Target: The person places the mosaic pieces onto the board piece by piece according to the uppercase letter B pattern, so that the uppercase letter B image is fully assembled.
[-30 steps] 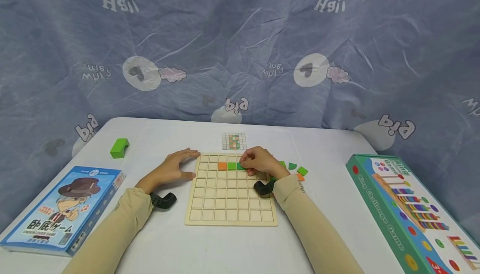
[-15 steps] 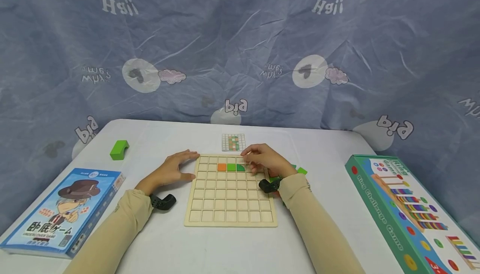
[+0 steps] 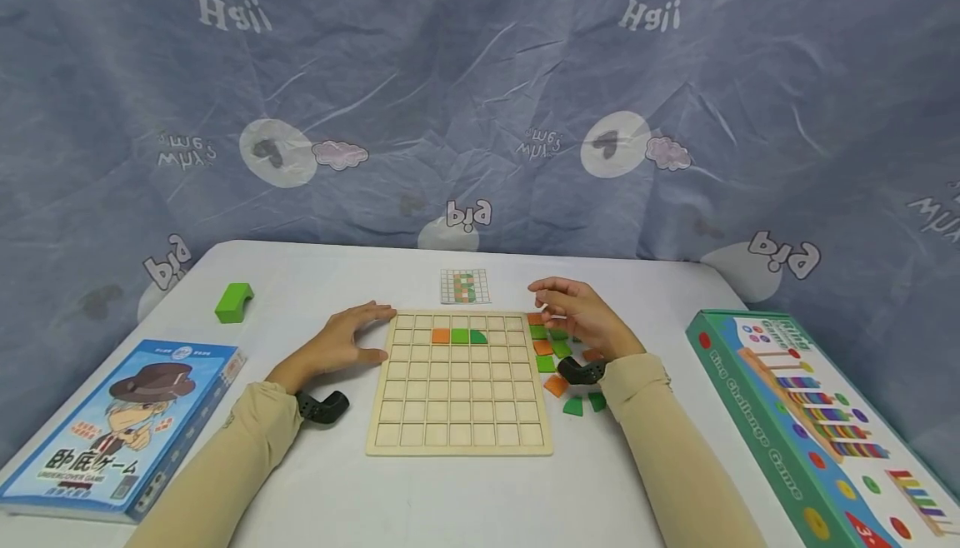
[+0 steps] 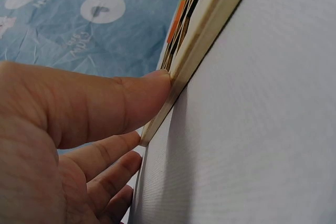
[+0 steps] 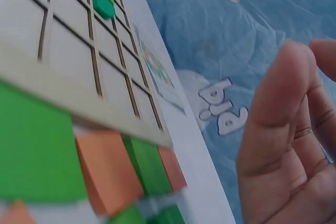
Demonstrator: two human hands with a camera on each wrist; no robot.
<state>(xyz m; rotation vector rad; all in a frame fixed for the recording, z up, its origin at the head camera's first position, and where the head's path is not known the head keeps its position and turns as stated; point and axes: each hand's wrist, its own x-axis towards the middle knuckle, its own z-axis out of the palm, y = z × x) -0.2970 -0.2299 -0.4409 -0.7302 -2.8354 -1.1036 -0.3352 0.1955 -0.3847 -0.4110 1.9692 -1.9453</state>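
Note:
A wooden grid board (image 3: 459,400) lies in the middle of the table. In one of its upper rows sit an orange square tile (image 3: 440,336), a green square tile (image 3: 460,336) and a darker green rounded tile (image 3: 477,336), side by side. My left hand (image 3: 335,344) rests at the board's upper left edge; in the left wrist view its thumb (image 4: 142,95) touches the rim. Above the loose tiles (image 3: 545,363) right of the board hovers my right hand (image 3: 581,312), fingers loosely bent. The right wrist view shows nothing held in it.
A small pattern card (image 3: 464,286) lies behind the board. A green arched block (image 3: 235,302) and a blue game box (image 3: 123,423) are on the left. To the right lies a green game box (image 3: 817,431). A printed curtain (image 3: 450,98) hangs behind the table.
My right hand has let go of the rounded green tile, which stays on the board, and has moved right over the loose tiles. The left hand keeps its place at the board's edge.

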